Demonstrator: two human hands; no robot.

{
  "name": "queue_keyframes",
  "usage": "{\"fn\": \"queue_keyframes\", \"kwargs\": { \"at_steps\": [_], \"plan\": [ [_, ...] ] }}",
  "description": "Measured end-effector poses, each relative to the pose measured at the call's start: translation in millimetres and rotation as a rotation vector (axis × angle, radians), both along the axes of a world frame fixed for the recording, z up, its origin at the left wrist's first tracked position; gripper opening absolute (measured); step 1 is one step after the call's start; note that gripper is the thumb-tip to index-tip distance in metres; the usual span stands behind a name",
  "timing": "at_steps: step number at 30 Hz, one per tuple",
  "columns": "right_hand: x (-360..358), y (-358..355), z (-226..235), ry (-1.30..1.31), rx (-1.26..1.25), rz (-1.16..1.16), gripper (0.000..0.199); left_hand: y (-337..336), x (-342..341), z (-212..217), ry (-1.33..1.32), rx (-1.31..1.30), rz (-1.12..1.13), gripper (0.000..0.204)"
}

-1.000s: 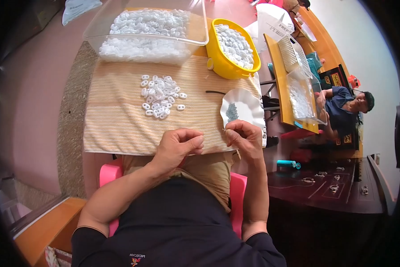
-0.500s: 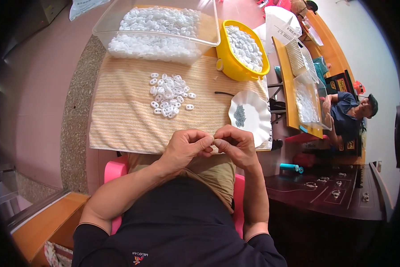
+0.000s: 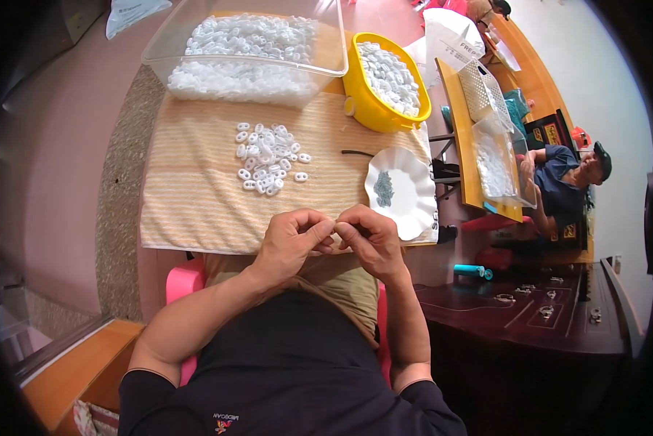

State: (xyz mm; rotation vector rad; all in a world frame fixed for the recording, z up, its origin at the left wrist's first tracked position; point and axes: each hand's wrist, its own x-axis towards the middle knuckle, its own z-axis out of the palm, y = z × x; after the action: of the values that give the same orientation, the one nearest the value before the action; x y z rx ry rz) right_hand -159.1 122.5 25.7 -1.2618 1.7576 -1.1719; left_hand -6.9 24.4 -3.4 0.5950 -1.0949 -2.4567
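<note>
Above my lap, at the near edge of the towel-covered table (image 3: 188,211), my left hand (image 3: 291,240) and my right hand (image 3: 372,240) meet fingertip to fingertip. Both are closed in a pinch; whatever lies between the fingers is too small and hidden to make out. Beyond them, a loose pile of small white oval plastic pieces (image 3: 270,156), each with two holes, lies on the striped towel. To the right of my hands stands a white scalloped plate (image 3: 414,207) holding a little heap of small grey-green bits (image 3: 384,190).
At the back stands a clear plastic bin (image 3: 246,62) of white pieces, beside a yellow tub (image 3: 352,94) of similar ones. A thin black stick (image 3: 356,152) lies near the plate. Further right, another person (image 3: 562,171) sits at a wooden table (image 3: 457,131) with a clear bin (image 3: 495,163).
The view has shifted slightly, so the table and bins sit a little further left. My hands stay pinched together with only slight finger movement.
</note>
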Motion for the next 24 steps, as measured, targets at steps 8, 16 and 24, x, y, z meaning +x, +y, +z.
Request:
{"fn": "queue_keyframes", "kwargs": {
  "at_steps": [8,16,24],
  "plan": [
    [6.7,3.0,2.2,-0.088,-0.005,-0.040,0.014,0.4,1.7,7.7,-0.037,-0.121,0.024,0.017],
    [11.2,2.8,3.3,-0.164,0.017,-0.061,0.012,0.6,1.8,4.5,-0.049,-0.220,0.057,0.018],
    [18.4,1.1,-4.8,0.183,-0.128,-0.058,0.003,1.8,0.0,-1.1,-0.091,-0.218,0.108,0.021]
  ]
}}
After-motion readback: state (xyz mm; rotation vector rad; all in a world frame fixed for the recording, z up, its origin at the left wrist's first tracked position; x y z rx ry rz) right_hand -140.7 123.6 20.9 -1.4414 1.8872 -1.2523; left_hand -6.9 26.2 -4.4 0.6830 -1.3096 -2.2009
